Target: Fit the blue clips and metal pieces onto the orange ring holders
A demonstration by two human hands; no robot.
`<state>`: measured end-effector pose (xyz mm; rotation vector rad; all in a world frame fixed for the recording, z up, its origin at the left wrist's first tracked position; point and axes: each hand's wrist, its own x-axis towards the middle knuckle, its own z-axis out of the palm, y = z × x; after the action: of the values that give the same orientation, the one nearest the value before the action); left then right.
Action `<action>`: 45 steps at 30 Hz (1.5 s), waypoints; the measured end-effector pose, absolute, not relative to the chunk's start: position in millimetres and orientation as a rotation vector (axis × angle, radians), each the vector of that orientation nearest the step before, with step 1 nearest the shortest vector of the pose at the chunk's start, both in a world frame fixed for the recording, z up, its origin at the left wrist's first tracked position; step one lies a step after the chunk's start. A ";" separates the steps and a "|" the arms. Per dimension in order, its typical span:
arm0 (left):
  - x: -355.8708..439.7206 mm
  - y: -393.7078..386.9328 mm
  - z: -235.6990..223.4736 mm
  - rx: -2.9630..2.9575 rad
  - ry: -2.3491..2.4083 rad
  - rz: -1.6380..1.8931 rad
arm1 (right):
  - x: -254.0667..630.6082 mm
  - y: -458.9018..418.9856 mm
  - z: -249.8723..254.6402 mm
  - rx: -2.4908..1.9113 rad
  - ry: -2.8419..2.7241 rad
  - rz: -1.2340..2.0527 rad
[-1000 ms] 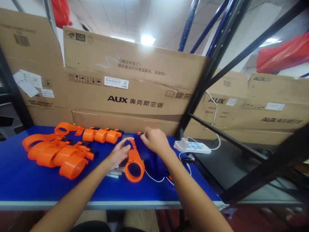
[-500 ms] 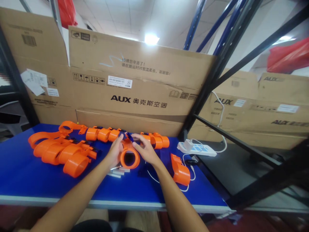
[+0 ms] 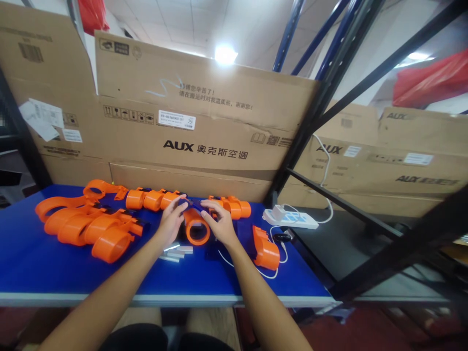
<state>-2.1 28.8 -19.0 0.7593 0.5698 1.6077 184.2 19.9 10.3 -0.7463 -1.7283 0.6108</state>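
An orange tape dispenser (image 3: 198, 233) with a round ring sits between my hands, ring side toward me. A dark blue part (image 3: 195, 204) shows at its far end. My left hand (image 3: 172, 218) is closed, its thumb and fingers pinching the left side of that dark end. On the other side, my right hand (image 3: 220, 220) is closed too, with thumb and index finger on the dark part. The fingers partly hide the dispenser's upper end. Several metal strips (image 3: 176, 252) lie on the blue table just below my left hand.
More orange tape dispensers (image 3: 109, 241) lie in rows at left and behind my hands. Another orange dispenser (image 3: 266, 248) lies at right beside a white cable. A white power strip (image 3: 290, 218) lies near the black rack post (image 3: 298, 119). A cardboard sheet (image 3: 204, 126) stands behind the table (image 3: 183, 285).
Both hands have shifted to the dispenser's far end, and more of the dark blue part shows between the fingers. The ring now tilts lower. The view has shifted slightly.
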 end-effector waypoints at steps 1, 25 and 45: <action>-2.1 28.7 -19.4 0.766 0.582 1.605 | 184.0 19.0 10.6 -0.742 -1.737 0.612; -2.6 32.1 -25.8 0.872 0.589 1.635 | 183.6 25.4 0.6 -0.787 -1.735 0.516; -5.1 23.6 -19.6 1.361 0.626 1.806 | 190.7 13.4 1.9 -0.840 -2.053 -0.035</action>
<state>-5.1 23.6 -19.6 1.3609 0.6259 1.8057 190.7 13.4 1.9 -0.8401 -2.0529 -0.0354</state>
